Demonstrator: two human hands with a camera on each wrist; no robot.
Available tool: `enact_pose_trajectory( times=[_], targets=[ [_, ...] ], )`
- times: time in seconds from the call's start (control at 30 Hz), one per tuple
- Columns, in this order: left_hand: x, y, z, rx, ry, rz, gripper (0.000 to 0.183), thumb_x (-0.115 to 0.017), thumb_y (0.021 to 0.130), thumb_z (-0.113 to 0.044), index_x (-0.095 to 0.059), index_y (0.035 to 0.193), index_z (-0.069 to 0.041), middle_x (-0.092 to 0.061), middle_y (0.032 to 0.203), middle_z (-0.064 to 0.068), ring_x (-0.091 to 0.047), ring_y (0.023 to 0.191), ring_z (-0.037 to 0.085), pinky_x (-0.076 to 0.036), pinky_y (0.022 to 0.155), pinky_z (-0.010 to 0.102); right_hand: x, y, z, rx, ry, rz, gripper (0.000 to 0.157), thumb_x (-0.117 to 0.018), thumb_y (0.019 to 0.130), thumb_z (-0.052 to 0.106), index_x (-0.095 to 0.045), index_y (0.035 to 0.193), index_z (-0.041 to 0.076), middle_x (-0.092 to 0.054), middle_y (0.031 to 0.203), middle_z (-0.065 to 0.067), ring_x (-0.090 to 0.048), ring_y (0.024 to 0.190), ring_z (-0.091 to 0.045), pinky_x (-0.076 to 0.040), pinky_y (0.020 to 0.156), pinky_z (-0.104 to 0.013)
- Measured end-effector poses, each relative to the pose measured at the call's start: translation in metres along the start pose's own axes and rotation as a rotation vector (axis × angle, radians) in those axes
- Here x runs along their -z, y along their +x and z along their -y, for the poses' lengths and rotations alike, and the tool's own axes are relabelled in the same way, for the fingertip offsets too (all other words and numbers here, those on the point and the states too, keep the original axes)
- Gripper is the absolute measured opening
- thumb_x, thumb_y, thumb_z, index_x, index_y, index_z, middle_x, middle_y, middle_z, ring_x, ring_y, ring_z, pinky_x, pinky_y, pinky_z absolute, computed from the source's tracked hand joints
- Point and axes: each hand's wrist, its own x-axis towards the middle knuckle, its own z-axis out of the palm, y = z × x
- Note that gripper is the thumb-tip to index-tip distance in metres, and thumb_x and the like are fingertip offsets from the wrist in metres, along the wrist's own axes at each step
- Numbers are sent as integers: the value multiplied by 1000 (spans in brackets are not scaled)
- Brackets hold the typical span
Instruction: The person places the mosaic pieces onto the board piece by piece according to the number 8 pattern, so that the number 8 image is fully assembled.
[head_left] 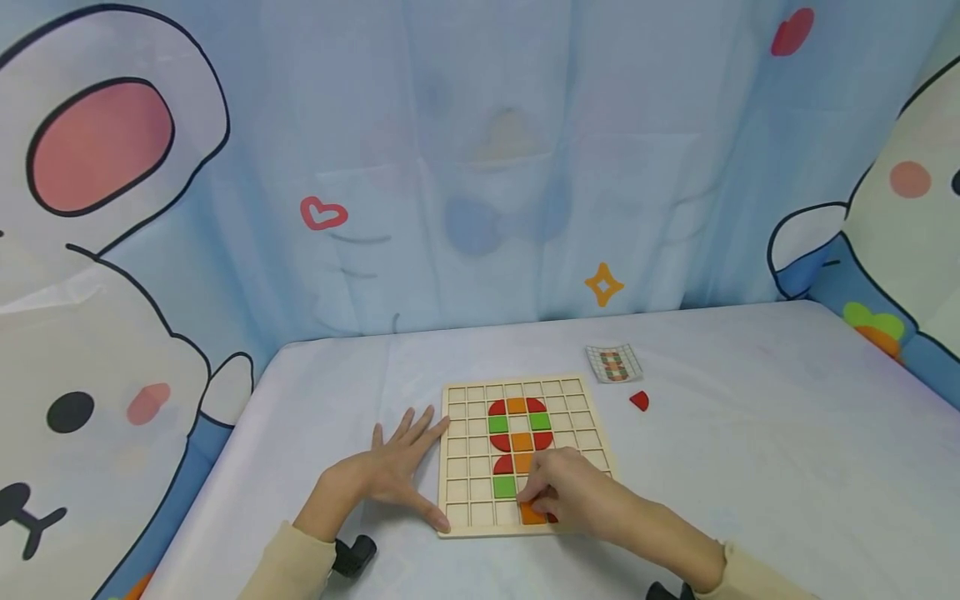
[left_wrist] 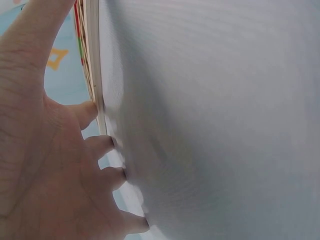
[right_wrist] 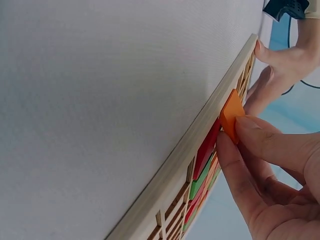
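Note:
A square wooden grid board (head_left: 459, 490) lies on the table, with red quarter-round, green square and orange square tiles set in its middle columns. My right hand (head_left: 581, 493) pinches an orange square tile (right_wrist: 231, 114) between thumb and fingers, over the board's bottom row. In the right wrist view the tile is tilted beside a red tile (right_wrist: 206, 145). That red tile is mostly covered by the hand in the head view. Along the board's left side, my left hand (head_left: 396, 468) is spread, its thumb near the bottom corner and its index fingertip at the upper left edge.
Beyond the board's top right corner lies a small pattern card (head_left: 613, 364). One loose red tile (head_left: 640, 401) rests just below it. A white cloth (head_left: 750, 433) covers the table, and a printed blue curtain (head_left: 495, 275) hangs behind.

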Motion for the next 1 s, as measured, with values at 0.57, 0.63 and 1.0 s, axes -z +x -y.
enact_pose_trajectory(
  times=[0.57, 0.63, 1.0],
  targets=[
    [3, 0, -1, -12, 5, -5, 135, -92, 71, -61, -11, 170, -19, 1, 176, 13, 6, 161, 40, 0, 119, 77, -4, 2, 8, 38, -155, -37, 16, -86, 79, -7, -85, 90, 5, -62, 78, 7, -53, 72, -4, -55, 69, -21],
    [3, 0, -1, -13, 7, -7, 135, -92, 70, -61, -11, 170, -19, 1, 176, 13, 6, 161, 39, 1, 119, 77, -5, 2, 7, 38, -157, -41, 15, -86, 80, -7, -85, 89, 5, -61, 77, 8, -52, 72, -3, -55, 68, -21],
    [-1, 0, 0, -6, 3, -7, 135, -92, 70, -61, -12, 170, -19, 0, 176, 14, 5, 161, 39, 0, 119, 77, -6, 0, 5, 28, -124, -26, 15, -87, 79, -7, -85, 88, 4, -60, 77, 9, -52, 73, -3, -55, 69, -22]
  ],
)
